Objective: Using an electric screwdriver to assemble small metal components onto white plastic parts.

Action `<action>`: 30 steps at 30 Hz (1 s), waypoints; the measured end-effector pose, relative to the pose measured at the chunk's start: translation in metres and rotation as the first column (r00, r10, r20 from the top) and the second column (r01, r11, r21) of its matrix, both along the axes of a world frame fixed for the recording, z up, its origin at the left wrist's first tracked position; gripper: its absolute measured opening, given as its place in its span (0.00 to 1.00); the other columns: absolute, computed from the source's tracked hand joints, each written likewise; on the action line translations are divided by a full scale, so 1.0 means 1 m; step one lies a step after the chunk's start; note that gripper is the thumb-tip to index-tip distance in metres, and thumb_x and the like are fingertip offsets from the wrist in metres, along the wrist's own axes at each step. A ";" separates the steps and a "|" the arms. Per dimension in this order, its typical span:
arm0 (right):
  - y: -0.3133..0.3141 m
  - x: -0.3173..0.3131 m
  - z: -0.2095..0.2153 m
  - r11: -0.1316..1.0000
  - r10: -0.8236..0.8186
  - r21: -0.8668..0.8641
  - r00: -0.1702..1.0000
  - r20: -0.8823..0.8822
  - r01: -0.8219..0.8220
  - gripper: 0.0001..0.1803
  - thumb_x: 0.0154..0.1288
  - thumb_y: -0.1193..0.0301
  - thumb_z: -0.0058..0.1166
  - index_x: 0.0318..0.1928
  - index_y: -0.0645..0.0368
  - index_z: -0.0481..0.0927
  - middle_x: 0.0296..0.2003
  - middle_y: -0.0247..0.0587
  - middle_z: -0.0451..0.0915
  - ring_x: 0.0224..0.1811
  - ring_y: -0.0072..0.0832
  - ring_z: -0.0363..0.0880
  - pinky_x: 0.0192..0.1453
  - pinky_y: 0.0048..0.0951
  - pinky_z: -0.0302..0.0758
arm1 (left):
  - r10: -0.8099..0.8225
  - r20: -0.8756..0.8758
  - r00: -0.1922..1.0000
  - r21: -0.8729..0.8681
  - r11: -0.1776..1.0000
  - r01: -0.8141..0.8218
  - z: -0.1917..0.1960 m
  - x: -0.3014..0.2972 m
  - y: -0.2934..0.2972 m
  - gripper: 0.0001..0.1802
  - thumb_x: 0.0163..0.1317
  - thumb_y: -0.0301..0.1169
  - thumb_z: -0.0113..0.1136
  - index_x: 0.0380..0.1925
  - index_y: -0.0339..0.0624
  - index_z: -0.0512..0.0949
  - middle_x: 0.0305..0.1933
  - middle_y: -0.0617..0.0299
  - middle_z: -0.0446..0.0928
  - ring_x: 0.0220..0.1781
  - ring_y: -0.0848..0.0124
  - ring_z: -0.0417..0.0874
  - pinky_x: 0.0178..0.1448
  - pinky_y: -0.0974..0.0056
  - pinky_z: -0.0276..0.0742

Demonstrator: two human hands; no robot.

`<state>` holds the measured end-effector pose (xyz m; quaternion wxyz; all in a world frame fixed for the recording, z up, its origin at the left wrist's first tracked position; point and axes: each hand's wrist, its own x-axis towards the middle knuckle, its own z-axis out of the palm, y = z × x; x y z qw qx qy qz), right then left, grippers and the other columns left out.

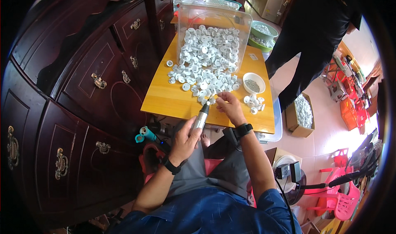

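My left hand is wrapped round a silver, pen-shaped power screwdriver with a black nose, which points up and away over the table's near edge. At its tip sits a small white plastic part. Just right of the tip, my right hand has its fingers curled together; what they hold, if anything, is hidden. Many white round plastic parts spill from a clear plastic bin lying on its side. Right of my right hand are a smaller heap of white parts and a white bowl of tiny grey metal pieces.
The yellow wooden table stands against a dark carved cabinet on my left. A person in dark clothes stands at the right. Beyond the table are green basins of parts. A cardboard box and a pink chair occupy the right-hand floor.
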<state>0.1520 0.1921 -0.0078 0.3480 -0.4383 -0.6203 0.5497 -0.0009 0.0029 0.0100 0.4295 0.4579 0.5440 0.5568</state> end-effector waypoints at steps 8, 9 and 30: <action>0.009 -0.024 -0.014 0.872 -0.149 0.485 0.908 0.392 -0.066 0.15 0.54 0.66 0.61 0.42 0.59 0.82 0.32 0.50 0.83 0.34 0.43 0.83 0.41 0.39 0.79 | 0.001 -0.025 1.000 -0.009 1.000 -0.002 0.002 0.001 -0.001 0.27 0.72 0.38 0.54 0.65 0.35 0.67 0.25 0.66 0.75 0.20 0.80 0.73 0.25 0.72 0.70; 0.009 -0.023 -0.014 0.879 -0.139 0.470 0.905 0.401 -0.073 0.14 0.54 0.67 0.61 0.41 0.59 0.82 0.31 0.50 0.82 0.33 0.42 0.83 0.41 0.38 0.79 | 0.002 -0.016 1.000 -0.016 1.000 -0.002 0.001 0.001 -0.001 0.27 0.71 0.38 0.54 0.65 0.35 0.67 0.25 0.66 0.75 0.20 0.80 0.73 0.25 0.71 0.70; -0.009 0.006 -0.027 0.998 -0.044 0.031 0.996 -0.082 0.047 0.09 0.64 0.73 0.61 0.44 0.61 0.81 0.32 0.32 0.84 0.33 0.15 0.78 0.39 0.19 0.74 | -0.129 -0.046 0.991 -0.088 0.988 0.125 0.003 0.005 -0.002 0.27 0.72 0.36 0.52 0.65 0.32 0.65 0.30 0.65 0.82 0.23 0.81 0.73 0.26 0.73 0.71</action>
